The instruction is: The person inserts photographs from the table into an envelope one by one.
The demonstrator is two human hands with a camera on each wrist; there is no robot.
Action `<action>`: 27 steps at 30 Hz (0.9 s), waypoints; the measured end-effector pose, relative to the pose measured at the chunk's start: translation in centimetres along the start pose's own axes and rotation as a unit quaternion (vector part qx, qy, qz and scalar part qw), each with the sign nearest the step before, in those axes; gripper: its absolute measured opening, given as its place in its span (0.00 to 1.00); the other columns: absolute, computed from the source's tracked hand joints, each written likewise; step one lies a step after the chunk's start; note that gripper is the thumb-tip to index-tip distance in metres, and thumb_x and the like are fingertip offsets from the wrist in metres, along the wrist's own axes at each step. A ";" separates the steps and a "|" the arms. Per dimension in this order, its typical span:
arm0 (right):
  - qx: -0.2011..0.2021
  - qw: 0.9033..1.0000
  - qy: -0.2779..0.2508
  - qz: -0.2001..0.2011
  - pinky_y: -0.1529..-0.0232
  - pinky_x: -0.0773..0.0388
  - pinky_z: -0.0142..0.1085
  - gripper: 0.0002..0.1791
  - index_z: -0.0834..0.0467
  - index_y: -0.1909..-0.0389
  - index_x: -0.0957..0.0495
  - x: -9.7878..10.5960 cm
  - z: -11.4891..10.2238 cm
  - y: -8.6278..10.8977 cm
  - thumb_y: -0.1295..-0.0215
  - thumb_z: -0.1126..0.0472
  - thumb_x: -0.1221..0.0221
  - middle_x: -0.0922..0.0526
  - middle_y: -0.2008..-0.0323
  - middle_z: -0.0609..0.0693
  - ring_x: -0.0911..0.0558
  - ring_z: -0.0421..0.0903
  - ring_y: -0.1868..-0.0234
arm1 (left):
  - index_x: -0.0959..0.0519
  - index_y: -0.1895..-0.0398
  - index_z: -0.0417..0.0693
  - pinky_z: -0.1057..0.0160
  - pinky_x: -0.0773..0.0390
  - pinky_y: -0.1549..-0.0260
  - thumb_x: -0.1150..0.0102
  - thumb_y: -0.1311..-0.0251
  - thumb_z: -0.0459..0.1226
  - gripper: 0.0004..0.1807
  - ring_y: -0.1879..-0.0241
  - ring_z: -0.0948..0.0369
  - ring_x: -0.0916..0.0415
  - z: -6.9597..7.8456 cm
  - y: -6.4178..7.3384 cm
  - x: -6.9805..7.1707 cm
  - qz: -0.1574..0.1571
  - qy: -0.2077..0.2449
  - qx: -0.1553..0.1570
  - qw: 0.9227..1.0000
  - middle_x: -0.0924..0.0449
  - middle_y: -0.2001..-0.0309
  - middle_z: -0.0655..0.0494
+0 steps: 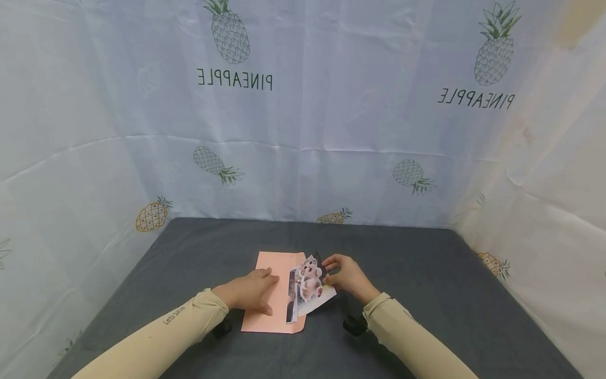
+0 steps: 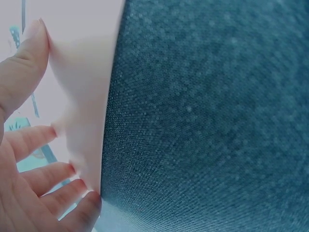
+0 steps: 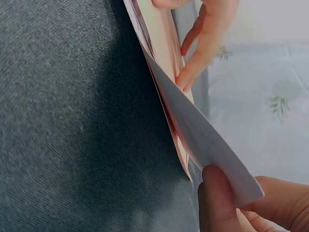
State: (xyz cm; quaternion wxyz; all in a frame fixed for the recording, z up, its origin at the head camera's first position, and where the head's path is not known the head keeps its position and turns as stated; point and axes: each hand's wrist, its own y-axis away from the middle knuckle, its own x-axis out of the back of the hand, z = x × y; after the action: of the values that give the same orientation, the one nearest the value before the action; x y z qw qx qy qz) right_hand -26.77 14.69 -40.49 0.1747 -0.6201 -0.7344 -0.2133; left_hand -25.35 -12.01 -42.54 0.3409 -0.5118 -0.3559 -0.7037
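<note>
A pink envelope lies flat on the dark table, its opening toward the right. My left hand rests on it with spread, nearly straight fingers, and in the left wrist view those fingertips press along the pale envelope. At the envelope's right side, a picture card of a kitten sits at a tilt over the edge. My right hand pinches this card's right part between thumb and fingers. In the right wrist view the card slants up off the envelope. Partly under it are other narrow strips of pictures.
Dark grey cloth covers the table around the envelope. A white curtain with pineapple prints hangs behind and along both sides. Black wrist cameras sit under both sleeved forearms, low over the table.
</note>
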 end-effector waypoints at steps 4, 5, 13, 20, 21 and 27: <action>0.004 1.000 -0.004 -0.007 0.68 0.16 0.41 0.19 0.63 0.53 0.22 -0.1 0.1 0.0 0.48 0.73 0.33 0.19 0.58 0.57 0.20 0.47 0.65 | 0.31 0.34 0.44 0.50 0.36 0.34 0.26 0.54 0.52 0.44 0.29 0.46 0.41 0.1 0.0 0.1 0.002 0.000 0.000 1.000 0.40 0.29 0.40; 0.006 1.000 -0.005 -0.009 0.68 0.16 0.41 0.19 0.63 0.53 0.22 -0.2 0.2 0.0 0.48 0.73 0.33 0.19 0.58 0.57 0.20 0.47 0.65 | 0.31 0.34 0.44 0.50 0.36 0.34 0.27 0.54 0.52 0.44 0.29 0.46 0.41 0.1 0.0 0.1 0.001 -0.001 0.000 1.000 0.40 0.29 0.40; 0.006 1.000 -0.021 -0.010 0.69 0.17 0.41 0.20 0.64 0.53 0.22 -0.7 0.3 0.3 0.49 0.74 0.32 0.19 0.59 0.56 0.20 0.46 0.68 | 0.31 0.34 0.43 0.50 0.35 0.34 0.27 0.54 0.52 0.44 0.30 0.47 0.41 0.1 0.0 0.1 -0.001 -0.006 0.000 1.000 0.39 0.29 0.40; 0.004 1.000 -0.025 -0.010 0.68 0.16 0.41 0.21 0.64 0.53 0.23 -1.3 0.4 0.4 0.50 0.73 0.31 0.19 0.59 0.56 0.20 0.46 0.67 | 0.31 0.34 0.43 0.49 0.36 0.34 0.27 0.54 0.51 0.44 0.29 0.46 0.41 0.2 0.0 0.2 -0.001 -0.003 -0.004 1.000 0.39 0.29 0.39; 0.004 1.000 -0.027 -0.011 0.67 0.16 0.41 0.21 0.64 0.53 0.23 -1.4 0.4 0.4 0.50 0.74 0.31 0.19 0.59 0.57 0.20 0.46 0.67 | 0.31 0.34 0.42 0.49 0.36 0.34 0.27 0.54 0.51 0.44 0.29 0.46 0.41 0.2 0.0 0.2 0.000 -0.002 -0.005 1.000 0.39 0.29 0.39; 0.012 0.999 -0.037 -0.015 0.68 0.16 0.41 0.21 0.65 0.53 0.24 -1.8 0.5 0.6 0.49 0.74 0.31 0.20 0.58 0.57 0.19 0.45 0.69 | 0.32 0.33 0.43 0.49 0.36 0.34 0.27 0.53 0.51 0.44 0.29 0.46 0.42 0.2 0.1 0.2 -0.002 -0.002 -0.004 1.000 0.40 0.29 0.39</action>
State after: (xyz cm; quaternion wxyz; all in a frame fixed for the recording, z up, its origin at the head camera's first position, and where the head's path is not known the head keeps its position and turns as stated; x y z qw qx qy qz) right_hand -25.85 13.55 -41.76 0.1515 -0.6148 -0.7519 -0.1837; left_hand -25.25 -11.86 -42.28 0.3372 -0.5135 -0.3548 -0.7048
